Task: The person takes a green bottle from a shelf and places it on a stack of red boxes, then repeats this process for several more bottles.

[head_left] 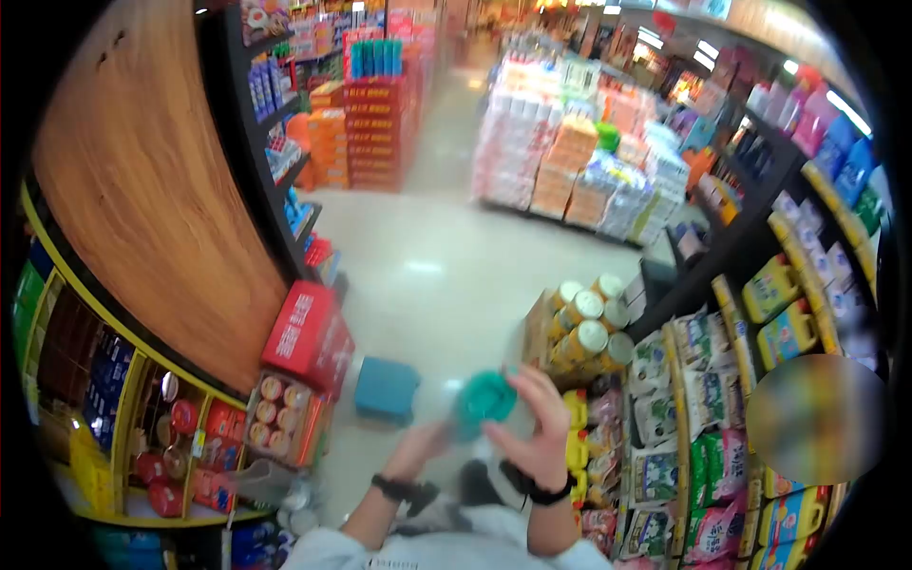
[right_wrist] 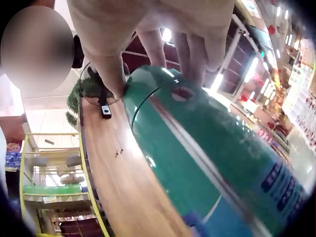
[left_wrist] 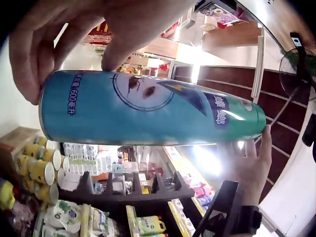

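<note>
A spray can with a blue body and green cap (head_left: pixel 486 394) is held in front of the person; the left wrist view shows insect pictures on the blue body (left_wrist: pixel 143 106). My left hand (head_left: pixel 423 448) grips the can around its base end, fingers and thumb bent over it in the left wrist view. At the other end is my right hand (head_left: pixel 539 432), whose thumb and fingers hold the green cap (right_wrist: pixel 158 89) in the right wrist view. The can's underside is hidden in the head view.
A blue stool (head_left: pixel 387 388) stands on the aisle floor ahead, beside a red box (head_left: pixel 309 332). Yellow canisters (head_left: pixel 584 323) are stacked at right, near shelves of bagged goods (head_left: pixel 708 380). Yellow-edged shelves (head_left: pixel 128 418) stand at left, and piled packs (head_left: pixel 570 161) further off.
</note>
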`<state>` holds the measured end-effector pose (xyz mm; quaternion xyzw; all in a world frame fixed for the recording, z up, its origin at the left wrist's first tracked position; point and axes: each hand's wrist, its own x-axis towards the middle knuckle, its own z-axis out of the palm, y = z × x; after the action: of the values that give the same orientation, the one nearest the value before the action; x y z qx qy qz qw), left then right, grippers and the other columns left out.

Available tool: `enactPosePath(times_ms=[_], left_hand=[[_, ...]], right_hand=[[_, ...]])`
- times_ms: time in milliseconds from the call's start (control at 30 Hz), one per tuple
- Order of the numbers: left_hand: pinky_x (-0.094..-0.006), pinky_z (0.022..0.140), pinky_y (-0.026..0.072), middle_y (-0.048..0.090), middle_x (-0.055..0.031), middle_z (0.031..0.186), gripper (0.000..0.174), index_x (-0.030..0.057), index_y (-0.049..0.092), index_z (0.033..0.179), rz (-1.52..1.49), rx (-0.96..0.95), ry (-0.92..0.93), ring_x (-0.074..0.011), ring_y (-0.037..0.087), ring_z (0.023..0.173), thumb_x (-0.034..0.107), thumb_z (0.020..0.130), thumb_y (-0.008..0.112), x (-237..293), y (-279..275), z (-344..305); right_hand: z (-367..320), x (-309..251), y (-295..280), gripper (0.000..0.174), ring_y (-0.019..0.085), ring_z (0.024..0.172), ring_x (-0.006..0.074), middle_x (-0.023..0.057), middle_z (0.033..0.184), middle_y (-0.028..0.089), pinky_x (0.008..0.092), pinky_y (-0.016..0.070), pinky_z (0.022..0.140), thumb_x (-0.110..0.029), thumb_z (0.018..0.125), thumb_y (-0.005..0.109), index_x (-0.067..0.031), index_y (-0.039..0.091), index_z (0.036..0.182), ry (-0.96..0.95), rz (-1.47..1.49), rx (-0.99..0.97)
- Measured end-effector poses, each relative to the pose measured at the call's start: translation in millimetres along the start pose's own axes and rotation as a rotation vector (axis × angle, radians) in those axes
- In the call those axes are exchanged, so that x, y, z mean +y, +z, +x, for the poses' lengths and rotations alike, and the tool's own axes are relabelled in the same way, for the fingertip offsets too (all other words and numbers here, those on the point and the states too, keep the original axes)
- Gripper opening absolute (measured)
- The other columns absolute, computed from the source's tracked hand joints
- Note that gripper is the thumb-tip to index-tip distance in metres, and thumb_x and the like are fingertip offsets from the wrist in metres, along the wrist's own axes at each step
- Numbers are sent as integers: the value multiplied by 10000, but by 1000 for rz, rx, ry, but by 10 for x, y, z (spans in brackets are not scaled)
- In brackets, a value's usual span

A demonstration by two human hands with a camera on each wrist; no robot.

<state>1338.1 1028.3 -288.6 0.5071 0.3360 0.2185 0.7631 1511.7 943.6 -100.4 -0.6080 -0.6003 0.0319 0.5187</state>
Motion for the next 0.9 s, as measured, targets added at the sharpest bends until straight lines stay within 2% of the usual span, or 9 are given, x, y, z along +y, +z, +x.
enactPosePath(times_ms=[33,100,300,367,533,667,767,800,900], left_hand=[[-298,832,512,631,-21,930,340,70,650,1024,-33,50,-17,-135,621,879,398,984,569,27,55,174],[-302,818,520,636,-42,932,342,68,642,1012,-154,202,-243,-165,636,890,401,976,577,291,222,486],[-323,788,537,641,-54,942,333,44,629,1044,-239,287,-89,-188,652,896,366,971,583,737,589,1168],[-323,781,539,672,-78,926,334,23,641,1047,-297,329,-164,-216,669,860,343,958,599,718,575,1443],[-316,784,536,684,-91,919,353,15,650,1018,-220,365,-194,-210,676,864,355,965,569,961,615,2033],[-295,757,543,687,-83,906,315,33,659,990,-228,324,-203,-193,678,836,332,965,565,991,520,2684],[-290,729,551,684,-79,878,291,45,662,956,-300,168,-84,-180,679,804,321,961,571,870,309,3273],[-282,698,553,680,-75,853,280,39,659,922,-231,221,-139,-172,678,762,306,951,582,948,301,3513],[-287,750,551,685,-66,866,284,40,663,927,-159,202,-209,-168,680,790,317,931,596,1152,128,4239]], right_hand=[[197,95,-64,583,635,1093,333,207,1189,636,388,493,947,-116,668,822,6,613,1199,4,49,4],[547,457,-204,569,642,1090,327,202,1182,643,384,499,934,-103,668,813,-3,620,1194,-40,142,-6],[1377,1243,-564,595,613,1151,323,192,1257,609,387,480,962,-145,713,830,-38,600,1252,-69,233,-62],[1534,1434,-635,579,614,1149,328,192,1242,620,396,477,964,-129,703,830,-34,612,1230,-53,295,-68],[1897,1962,-609,583,616,1138,334,190,1208,636,399,479,960,-131,689,837,-35,616,1220,-38,355,-6],[2305,2258,-590,584,616,1131,335,189,1189,639,400,486,951,-133,687,842,-29,615,1215,-49,228,-7],[2603,2500,-479,577,622,1118,326,190,1185,640,391,487,950,-105,678,831,-16,613,1205,-24,177,-11],[2742,2594,-416,574,631,1103,318,193,1189,641,384,487,949,-81,670,819,-7,612,1200,-28,166,2],[3240,2904,-190,582,643,1082,315,200,1188,638,380,496,935,-78,664,825,0,609,1199,-49,105,15]])
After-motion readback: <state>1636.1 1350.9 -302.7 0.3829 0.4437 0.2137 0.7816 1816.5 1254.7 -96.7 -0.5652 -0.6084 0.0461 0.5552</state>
